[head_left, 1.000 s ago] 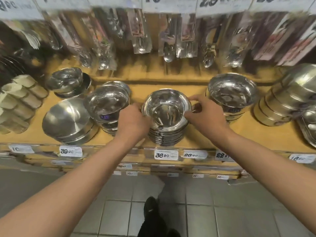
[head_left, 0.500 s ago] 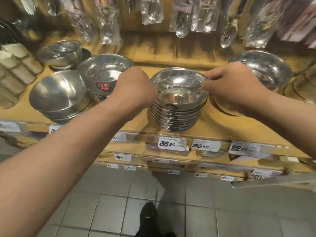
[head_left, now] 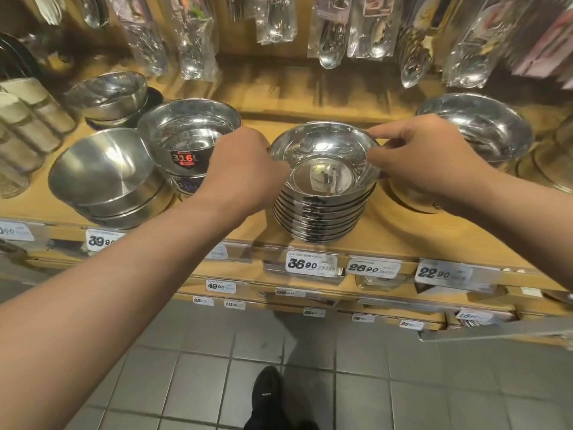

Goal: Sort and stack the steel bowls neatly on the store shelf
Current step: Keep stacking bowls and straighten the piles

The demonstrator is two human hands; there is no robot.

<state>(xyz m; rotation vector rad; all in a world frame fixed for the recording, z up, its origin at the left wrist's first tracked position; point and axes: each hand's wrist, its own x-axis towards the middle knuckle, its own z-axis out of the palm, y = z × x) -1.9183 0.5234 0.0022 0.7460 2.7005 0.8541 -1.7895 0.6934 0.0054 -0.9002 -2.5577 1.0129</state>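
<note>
A tall stack of several shallow steel bowls (head_left: 322, 218) stands near the front edge of the wooden shelf (head_left: 387, 234). Its top bowl (head_left: 322, 150) sits slightly tilted on the stack. My left hand (head_left: 238, 169) grips the top bowl's left rim with curled fingers. My right hand (head_left: 415, 159) pinches the right rim, forefinger stretched along the back edge. Left of the stack stand deeper steel bowls with a 316L sticker (head_left: 186, 135), a pile of brushed steel bowls (head_left: 105, 172) and more bowls behind (head_left: 108, 94). A wide steel bowl (head_left: 483, 128) sits at the right.
Packaged spoons and ladles (head_left: 328, 35) hang above the shelf. Pale cups (head_left: 24, 125) lie at the far left. Price tags (head_left: 310, 263) line the shelf front, with lower shelves beneath. Grey floor tiles and my black shoe (head_left: 266, 398) are below.
The view has moved closer and lower onto the shelf. Both hands stay on the rim of the top bowl, my right forefinger now reaching along its back edge.
</note>
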